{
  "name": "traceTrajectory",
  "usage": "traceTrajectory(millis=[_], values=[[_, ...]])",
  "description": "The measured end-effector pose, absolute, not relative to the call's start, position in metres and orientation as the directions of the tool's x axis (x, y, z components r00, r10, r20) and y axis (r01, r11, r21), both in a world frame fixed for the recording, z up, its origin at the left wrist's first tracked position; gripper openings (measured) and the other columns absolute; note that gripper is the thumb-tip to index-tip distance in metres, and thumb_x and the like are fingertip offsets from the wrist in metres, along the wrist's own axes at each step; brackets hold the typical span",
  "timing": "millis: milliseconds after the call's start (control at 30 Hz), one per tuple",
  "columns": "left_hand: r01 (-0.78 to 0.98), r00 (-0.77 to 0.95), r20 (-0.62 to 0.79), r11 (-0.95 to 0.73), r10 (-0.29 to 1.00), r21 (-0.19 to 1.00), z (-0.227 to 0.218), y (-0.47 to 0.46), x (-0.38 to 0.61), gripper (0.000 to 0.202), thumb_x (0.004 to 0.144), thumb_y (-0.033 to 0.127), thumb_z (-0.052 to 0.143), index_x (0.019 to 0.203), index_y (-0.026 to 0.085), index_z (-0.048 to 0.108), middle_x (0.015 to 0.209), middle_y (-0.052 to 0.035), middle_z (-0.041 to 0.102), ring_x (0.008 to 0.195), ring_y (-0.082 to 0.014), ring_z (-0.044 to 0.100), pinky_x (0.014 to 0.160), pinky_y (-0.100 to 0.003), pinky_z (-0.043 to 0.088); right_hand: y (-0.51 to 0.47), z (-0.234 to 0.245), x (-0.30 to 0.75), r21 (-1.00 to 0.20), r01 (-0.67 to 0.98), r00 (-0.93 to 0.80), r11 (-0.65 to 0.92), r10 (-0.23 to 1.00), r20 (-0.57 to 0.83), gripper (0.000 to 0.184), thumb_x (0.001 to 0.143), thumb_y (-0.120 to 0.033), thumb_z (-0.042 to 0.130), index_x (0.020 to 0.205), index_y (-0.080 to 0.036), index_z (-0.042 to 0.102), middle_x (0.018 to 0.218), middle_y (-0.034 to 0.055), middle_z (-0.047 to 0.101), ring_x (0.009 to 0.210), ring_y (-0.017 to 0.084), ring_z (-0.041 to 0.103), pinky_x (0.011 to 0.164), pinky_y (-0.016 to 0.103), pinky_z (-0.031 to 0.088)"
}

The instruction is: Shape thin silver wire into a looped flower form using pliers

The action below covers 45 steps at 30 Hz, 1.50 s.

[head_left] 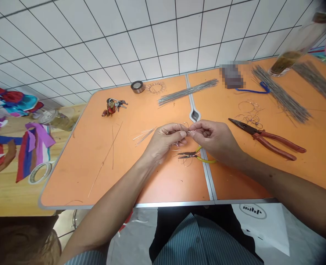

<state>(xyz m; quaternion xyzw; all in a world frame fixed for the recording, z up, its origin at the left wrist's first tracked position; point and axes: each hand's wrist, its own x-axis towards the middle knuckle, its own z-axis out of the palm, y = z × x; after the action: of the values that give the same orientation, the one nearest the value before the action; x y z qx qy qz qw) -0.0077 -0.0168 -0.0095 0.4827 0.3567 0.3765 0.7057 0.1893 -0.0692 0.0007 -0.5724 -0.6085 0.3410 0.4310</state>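
Over the middle of the orange table (163, 184), my left hand (167, 140) and my right hand (212, 138) meet fingertip to fingertip. Both pinch a thin copper-coloured wire (185, 125), part of which loops up above the fingers. How the wire runs between the fingertips is too fine to make out. Just below the hands lie small pliers with yellow handles (207, 161), their dark jaws pointing left, with bits of wire around them. Left of my left hand rest several short straight wires (144, 135).
Large red-handled pliers (273, 140) lie at right, near coiled wire (251, 110). Bundles of straight wire (189, 92) lie toward the tiled wall. Keys (114, 106) and a tape roll (138, 87) sit at back left; a glass jar (286, 60) stands at back right.
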Motion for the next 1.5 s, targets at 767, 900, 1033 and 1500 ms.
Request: traceTrajectory(millis=[767, 900, 1033, 1500], values=[[-0.174, 0.323, -0.075, 0.137, 0.944, 0.975, -0.002, -0.021, -0.006, 0.038, 0.077, 0.051, 0.097, 0.08, 0.018, 0.08, 0.075, -0.001, 0.072, 0.059, -0.0105, 0.063, 0.059, -0.024, 0.053, -0.07, 0.015, 0.189, -0.927, 0.355, -0.125, 0.125, 0.989, 0.086, 0.022, 0.097, -0.035, 0.066, 0.092, -0.018, 0.078, 0.075, 0.0003, 0.069, 0.065, 0.014, 0.053, 0.06, 0.029, 0.036], [-0.232, 0.307, -0.126, 0.202, 0.943, 0.951, -0.001, -0.022, -0.003, 0.038, 0.074, 0.049, 0.099, 0.082, 0.017, 0.079, 0.074, 0.0002, 0.071, 0.057, -0.0096, 0.062, 0.054, -0.022, 0.052, -0.07, 0.016, 0.187, -0.931, 0.343, -0.106, 0.126, 0.99, 0.095, 0.019, 0.096, -0.032, 0.066, 0.088, -0.018, 0.076, 0.068, -0.0034, 0.06, 0.06, 0.011, 0.044, 0.057, 0.029, 0.029], [-0.247, 0.293, -0.156, 0.233, 0.943, 0.941, -0.002, -0.023, -0.002, 0.04, 0.072, 0.049, 0.1, 0.082, 0.017, 0.078, 0.073, 0.0005, 0.07, 0.056, -0.009, 0.062, 0.052, -0.021, 0.051, -0.07, 0.015, 0.185, -0.938, 0.331, -0.093, 0.105, 0.993, 0.079, 0.016, 0.094, -0.031, 0.067, 0.087, -0.019, 0.075, 0.067, -0.0036, 0.057, 0.061, 0.012, 0.044, 0.057, 0.029, 0.029], [-0.22, 0.267, -0.11, 0.172, 0.957, 0.96, -0.007, -0.02, -0.005, 0.033, 0.078, 0.045, 0.098, 0.084, 0.019, 0.08, 0.074, 0.001, 0.072, 0.054, -0.0072, 0.061, 0.051, -0.019, 0.051, -0.065, 0.01, 0.18, -0.946, 0.309, -0.076, 0.096, 0.994, 0.076, 0.012, 0.092, -0.027, 0.067, 0.09, -0.019, 0.077, 0.068, -0.0028, 0.057, 0.062, 0.013, 0.048, 0.057, 0.029, 0.035]])
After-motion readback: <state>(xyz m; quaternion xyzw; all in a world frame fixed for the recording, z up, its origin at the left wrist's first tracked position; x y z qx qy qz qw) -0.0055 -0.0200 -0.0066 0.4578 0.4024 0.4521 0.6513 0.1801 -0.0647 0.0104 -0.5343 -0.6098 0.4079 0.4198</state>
